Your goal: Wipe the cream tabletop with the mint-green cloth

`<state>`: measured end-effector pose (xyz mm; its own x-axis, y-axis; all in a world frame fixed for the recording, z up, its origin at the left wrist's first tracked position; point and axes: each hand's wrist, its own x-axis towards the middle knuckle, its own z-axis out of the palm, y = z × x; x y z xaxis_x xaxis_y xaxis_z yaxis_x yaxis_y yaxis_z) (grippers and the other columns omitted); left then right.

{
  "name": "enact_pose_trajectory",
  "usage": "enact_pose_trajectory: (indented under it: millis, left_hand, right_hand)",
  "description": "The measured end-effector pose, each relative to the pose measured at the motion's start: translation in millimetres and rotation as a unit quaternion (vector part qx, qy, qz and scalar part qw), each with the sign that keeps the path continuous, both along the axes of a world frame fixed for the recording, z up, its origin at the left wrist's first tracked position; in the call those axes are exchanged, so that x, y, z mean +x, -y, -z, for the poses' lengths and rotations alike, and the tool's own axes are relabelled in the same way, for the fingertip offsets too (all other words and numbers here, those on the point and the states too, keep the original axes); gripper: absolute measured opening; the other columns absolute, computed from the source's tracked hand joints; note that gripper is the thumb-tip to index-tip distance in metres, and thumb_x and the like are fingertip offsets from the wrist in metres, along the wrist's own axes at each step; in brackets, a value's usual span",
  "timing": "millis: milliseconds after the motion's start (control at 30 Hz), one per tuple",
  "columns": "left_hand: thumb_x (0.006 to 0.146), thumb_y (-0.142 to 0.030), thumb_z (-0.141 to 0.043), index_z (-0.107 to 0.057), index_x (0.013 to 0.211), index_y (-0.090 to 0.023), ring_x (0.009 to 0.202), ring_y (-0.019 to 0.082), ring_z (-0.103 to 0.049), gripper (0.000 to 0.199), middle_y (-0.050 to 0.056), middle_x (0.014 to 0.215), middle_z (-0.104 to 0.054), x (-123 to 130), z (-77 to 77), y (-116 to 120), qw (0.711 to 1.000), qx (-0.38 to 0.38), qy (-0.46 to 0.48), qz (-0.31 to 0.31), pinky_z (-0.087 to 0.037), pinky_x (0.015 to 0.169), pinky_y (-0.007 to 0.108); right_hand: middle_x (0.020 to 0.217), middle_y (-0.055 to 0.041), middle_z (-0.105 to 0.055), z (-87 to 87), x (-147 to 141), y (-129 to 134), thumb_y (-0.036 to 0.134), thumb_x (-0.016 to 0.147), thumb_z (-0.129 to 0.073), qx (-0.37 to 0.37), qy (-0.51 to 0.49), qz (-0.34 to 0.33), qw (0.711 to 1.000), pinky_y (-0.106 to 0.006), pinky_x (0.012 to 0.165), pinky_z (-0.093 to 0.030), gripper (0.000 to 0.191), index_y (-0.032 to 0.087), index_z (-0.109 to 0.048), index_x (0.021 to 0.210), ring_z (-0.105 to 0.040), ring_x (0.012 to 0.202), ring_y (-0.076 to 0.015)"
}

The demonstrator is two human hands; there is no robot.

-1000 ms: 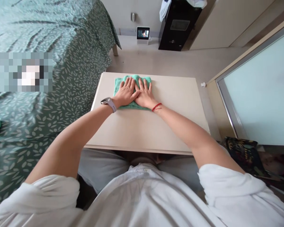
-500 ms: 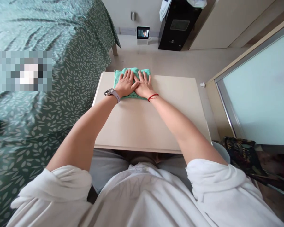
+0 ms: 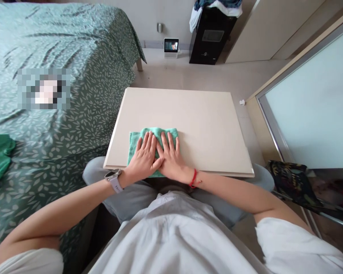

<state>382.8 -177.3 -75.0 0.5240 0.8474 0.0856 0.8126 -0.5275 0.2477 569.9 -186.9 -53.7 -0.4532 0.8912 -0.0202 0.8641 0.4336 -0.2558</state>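
A folded green cloth (image 3: 159,131) lies flat on a small cream-coloured table (image 3: 211,129), near its front edge. My left hand (image 3: 143,158), with a watch on the wrist, presses palm down on the cloth, its fingers stretched forward. Beside it my right hand (image 3: 171,158), with a red string bracelet at the wrist, also rests flat on the cloth with fingers spread. The left thumb touches or overlaps the right hand. Both palms hide much of the cloth.
To the left stands a bed with a green leaf-patterned cover (image 3: 82,91); another green cloth (image 3: 0,158) lies on it. A small screen device (image 3: 171,47) and a black cabinet (image 3: 210,36) stand beyond the table. A frosted glass panel (image 3: 308,99) is at the right.
Both hands have drawn the green cloth across the tabletop from the far edge towards me, to the near edge. My elbows are now bent outwards.
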Motion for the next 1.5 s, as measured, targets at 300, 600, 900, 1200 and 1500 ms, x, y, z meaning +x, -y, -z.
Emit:
enact_pose_trajectory:
  millis: [300,600,900,1200,1500]
  left_hand:
    - [0.114,-0.077,-0.019,-0.026,0.181,0.011,0.182,0.046,-0.014,0.111,0.037,0.189,-0.019,-16,-3.5,-80,0.999,-0.043,0.002,0.019,-0.016,0.145,0.066]
    - [0.116,-0.073,-0.018,-0.020,0.183,0.009,0.183,0.044,-0.008,0.106,0.036,0.191,-0.012,-15,-14.6,-244,0.999,-0.050,-0.019,-0.007,-0.008,0.145,0.064]
    - [0.115,-0.074,-0.022,-0.024,0.186,0.001,0.183,0.041,-0.014,0.104,0.029,0.192,-0.020,-19,-11.9,-303,0.999,-0.033,0.001,-0.027,-0.009,0.146,0.059]
    - [0.116,-0.065,-0.023,-0.022,0.184,0.007,0.183,0.041,-0.011,0.099,0.032,0.192,-0.015,-22,-15.3,-234,0.998,-0.039,-0.032,-0.023,-0.009,0.145,0.063]
    - [0.116,-0.072,-0.024,-0.028,0.181,0.012,0.182,0.043,-0.014,0.106,0.034,0.190,-0.017,-42,-9.5,-77,0.999,-0.028,-0.028,0.008,-0.016,0.146,0.064]
  right_hand:
    - [0.196,-0.0266,-0.016,-11.7,-18,-70,0.040,0.109,-0.058,-0.055,0.010,0.000,0.998,-0.077,0.145,-0.011,0.092,0.006,-0.026,0.188,-0.011,0.183,-0.0499]
    - [0.199,-0.0223,-0.012,0.0,-33,-233,0.037,0.114,-0.045,-0.034,-0.006,0.036,0.999,-0.081,0.142,-0.004,0.084,0.012,-0.021,0.190,-0.007,0.184,-0.0477]
    - [0.199,-0.0193,-0.018,5.0,-39,-293,0.031,0.115,-0.036,-0.016,-0.012,0.058,0.998,-0.083,0.141,-0.004,0.078,0.013,-0.024,0.190,-0.010,0.183,-0.0468]
    - [0.199,-0.0201,-0.013,-3.2,-41,-220,0.038,0.115,-0.045,-0.022,-0.008,0.061,0.998,-0.079,0.144,-0.006,0.081,0.015,-0.026,0.190,-0.009,0.184,-0.0463]
    - [0.196,-0.0246,-0.018,-16.3,-45,-65,0.040,0.111,-0.056,-0.033,-0.001,0.025,0.999,-0.077,0.145,-0.013,0.087,0.010,-0.030,0.188,-0.014,0.183,-0.0491]
